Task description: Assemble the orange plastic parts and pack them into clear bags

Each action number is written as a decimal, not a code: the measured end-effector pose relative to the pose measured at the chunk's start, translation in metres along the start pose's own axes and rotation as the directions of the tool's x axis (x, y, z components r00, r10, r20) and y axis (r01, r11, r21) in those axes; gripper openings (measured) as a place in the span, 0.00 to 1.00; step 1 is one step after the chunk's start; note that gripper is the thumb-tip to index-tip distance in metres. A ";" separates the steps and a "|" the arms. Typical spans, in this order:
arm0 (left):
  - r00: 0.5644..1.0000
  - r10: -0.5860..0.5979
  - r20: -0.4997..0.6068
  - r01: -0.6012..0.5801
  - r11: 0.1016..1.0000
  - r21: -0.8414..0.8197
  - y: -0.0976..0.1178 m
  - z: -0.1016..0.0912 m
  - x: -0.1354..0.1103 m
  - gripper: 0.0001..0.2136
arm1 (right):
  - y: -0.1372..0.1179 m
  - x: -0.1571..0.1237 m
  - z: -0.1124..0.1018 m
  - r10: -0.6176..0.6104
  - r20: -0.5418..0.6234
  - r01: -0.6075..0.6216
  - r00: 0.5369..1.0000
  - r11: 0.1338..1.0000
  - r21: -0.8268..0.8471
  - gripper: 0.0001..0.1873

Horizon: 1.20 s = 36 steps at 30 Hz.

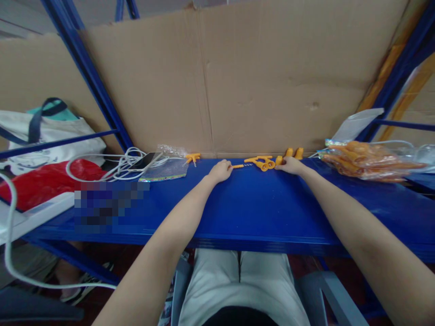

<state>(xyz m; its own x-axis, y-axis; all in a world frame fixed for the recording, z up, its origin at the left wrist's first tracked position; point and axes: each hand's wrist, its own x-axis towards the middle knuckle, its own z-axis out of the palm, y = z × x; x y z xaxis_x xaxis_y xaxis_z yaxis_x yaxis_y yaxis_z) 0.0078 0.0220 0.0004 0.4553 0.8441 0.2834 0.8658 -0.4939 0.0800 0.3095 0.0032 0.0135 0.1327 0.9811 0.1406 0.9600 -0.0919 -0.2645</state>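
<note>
My left hand (220, 171) rests on the blue shelf (251, 208), fingers closed round the end of a thin orange threaded rod (238, 166). My right hand (291, 165) lies farther right, fingers curled on a small orange plastic piece (279, 160). Between the hands lies an orange handle-shaped part (261, 161). Two orange caps (294, 152) stand just behind my right hand. Another small orange piece (193, 158) lies to the left by the cardboard.
A clear bag of orange parts (367, 161) lies at the right. A phone (145, 161) with white cables (102, 165) and a small plastic bag (166, 165) sit at the left, beside a tote bag (47, 131). Cardboard (238, 77) backs the shelf.
</note>
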 end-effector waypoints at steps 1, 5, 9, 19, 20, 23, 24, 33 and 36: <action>1.000 -0.003 -0.011 0.004 1.000 0.006 0.000 0.000 -0.001 0.14 | -0.001 -0.002 0.001 -0.007 -0.012 0.007 1.000 1.000 0.009 0.15; 0.999 0.013 -0.050 -0.013 1.000 0.001 -0.002 0.004 -0.002 0.15 | -0.002 -0.007 0.001 -0.034 -0.057 0.036 0.998 0.998 0.047 0.12; 0.999 0.005 -0.047 -0.005 1.000 -0.002 -0.005 0.010 -0.001 0.20 | -0.002 -0.008 -0.003 -0.021 -0.182 0.049 0.983 0.987 0.154 0.13; 0.983 -0.166 0.080 0.162 0.985 0.059 -0.004 -0.008 -0.002 0.19 | -0.032 -0.021 -0.003 -0.473 -0.265 0.452 0.840 0.881 -0.138 0.16; 0.983 -0.157 0.097 0.153 0.987 0.045 -0.005 -0.012 -0.003 0.18 | -0.036 -0.023 -0.002 -0.517 -0.249 0.486 0.819 0.855 -0.179 0.16; 0.984 -0.101 0.145 0.108 0.993 -0.042 -0.008 -0.020 -0.007 0.12 | -0.046 -0.027 0.000 -0.611 -0.204 0.563 0.765 0.788 -0.249 0.16; 0.986 -0.082 0.142 0.094 0.993 -0.076 -0.009 -0.022 -0.008 0.10 | -0.048 -0.028 0.000 -0.633 -0.193 0.582 0.750 0.770 -0.261 0.16; 0.999 0.002 -0.032 -0.009 0.978 -0.207 -0.011 -0.016 -0.009 0.06 | -0.050 -0.028 0.001 -0.684 -0.162 0.620 0.711 0.719 -0.315 0.14; 0.998 0.026 -0.061 -0.041 0.967 -0.250 -0.011 -0.015 -0.008 0.05 | -0.050 -0.029 0.001 -0.679 -0.159 0.614 0.717 0.723 -0.316 0.15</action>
<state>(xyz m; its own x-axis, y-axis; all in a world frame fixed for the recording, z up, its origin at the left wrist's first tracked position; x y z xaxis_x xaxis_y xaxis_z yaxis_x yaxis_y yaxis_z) -0.0087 0.0175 0.0118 0.4643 0.8166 0.3429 0.7671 -0.5643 0.3051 0.2572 -0.0207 0.0222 -0.5172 0.7387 0.4322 0.8536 0.4823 0.1971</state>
